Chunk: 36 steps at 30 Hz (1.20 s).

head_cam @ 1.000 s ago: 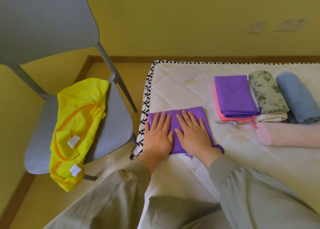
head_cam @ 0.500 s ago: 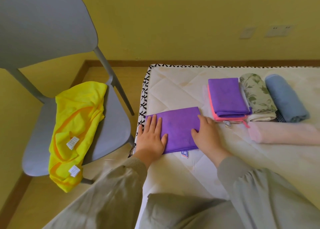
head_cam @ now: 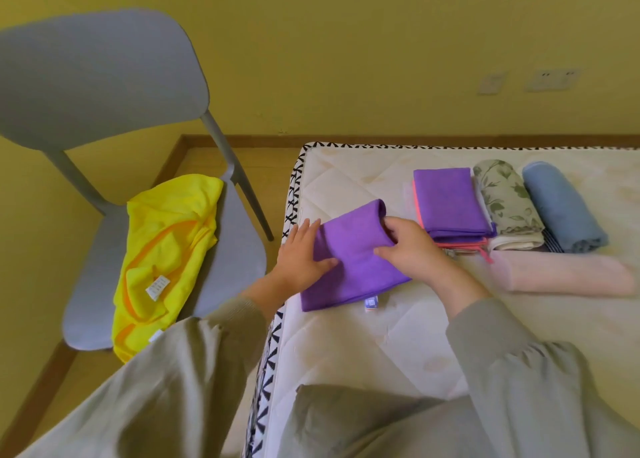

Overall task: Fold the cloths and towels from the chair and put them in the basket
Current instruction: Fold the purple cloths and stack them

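Hands are seen at the near left corner of a bare quilted mattress [head_cam: 346,340], both on 1 purple cloth [head_cam: 353,260] that lies there partly folded, its far end raised and curled over in a soft roll. The left hand [head_cam: 300,257] is set at the cloth's left edge, with the thumb laid on top of the fabric and the fingers stretched along that edge, so that the edge is pinched between them. The right hand [head_cam: 414,250] is curled round the cloth's right edge near the raised far end, the thumb pressed on top and the fingers hooked over the fold. A small white label [head_cam: 370,302] is seen sticking out from the cloth's near edge onto the mattress. Just beyond the right hand, a second purple cloth [head_cam: 446,199] is stacked folded on a pink-edged cloth [head_cam: 462,244]. Beside that stack, to the right, 2 rolled towels are laid side by side and touching: a leaf-printed towel [head_cam: 505,201] and a blue towel [head_cam: 561,208]. A pale pink towel [head_cam: 561,275] is laid across in front of them. To the left of the mattress a grey chair [head_cam: 100,77] is placed, and yellow cloths [head_cam: 166,243] with orange trim are heaped unfolded on its seat, reaching over the front edge. 2 wall plates [head_cam: 554,78] are fixed on the yellow wall behind.
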### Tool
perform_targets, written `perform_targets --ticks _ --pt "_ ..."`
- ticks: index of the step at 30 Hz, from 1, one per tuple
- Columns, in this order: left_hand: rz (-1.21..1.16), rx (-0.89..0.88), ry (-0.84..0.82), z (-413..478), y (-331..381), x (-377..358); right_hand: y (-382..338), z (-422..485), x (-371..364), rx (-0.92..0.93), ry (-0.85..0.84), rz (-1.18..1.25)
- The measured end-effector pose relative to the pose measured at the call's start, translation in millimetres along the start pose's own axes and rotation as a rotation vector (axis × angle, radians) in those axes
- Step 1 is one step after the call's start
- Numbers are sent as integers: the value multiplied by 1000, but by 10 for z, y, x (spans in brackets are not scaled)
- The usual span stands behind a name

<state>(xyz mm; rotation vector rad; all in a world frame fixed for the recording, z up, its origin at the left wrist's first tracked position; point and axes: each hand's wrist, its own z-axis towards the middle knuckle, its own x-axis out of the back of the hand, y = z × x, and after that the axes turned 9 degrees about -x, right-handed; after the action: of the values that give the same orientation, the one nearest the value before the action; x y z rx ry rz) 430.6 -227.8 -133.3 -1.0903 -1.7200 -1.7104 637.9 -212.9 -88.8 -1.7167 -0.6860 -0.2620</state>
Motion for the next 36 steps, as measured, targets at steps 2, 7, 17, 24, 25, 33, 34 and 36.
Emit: perform_targets --ticks 2,7,17,24,25,33,34,36 --pt "-277 -16 18 21 124 193 -156 -74 94 81 -78 2" --pt "-675 -2 -284 22 275 673 -445 -253 273 180 -207 -51" --pt "-1025 122 -304 -303 303 683 -127 -240 299 -251 -251 745" --pt "-1222 222 -47 -394 306 563 389 -219 -196 -626 -496 1323" --pt "-1224 259 -6 -395 300 547 369 -207 -204 -605 -502 1332" --pt "-1323 482 -88 -450 286 440 200 -226 -17 -446 -432 845" --pt "-1380 508 -143 -446 287 429 205 -201 24 -456 -435 815" --pt "-1453 550 -175 -418 286 384 222 -133 66 -473 -420 774"
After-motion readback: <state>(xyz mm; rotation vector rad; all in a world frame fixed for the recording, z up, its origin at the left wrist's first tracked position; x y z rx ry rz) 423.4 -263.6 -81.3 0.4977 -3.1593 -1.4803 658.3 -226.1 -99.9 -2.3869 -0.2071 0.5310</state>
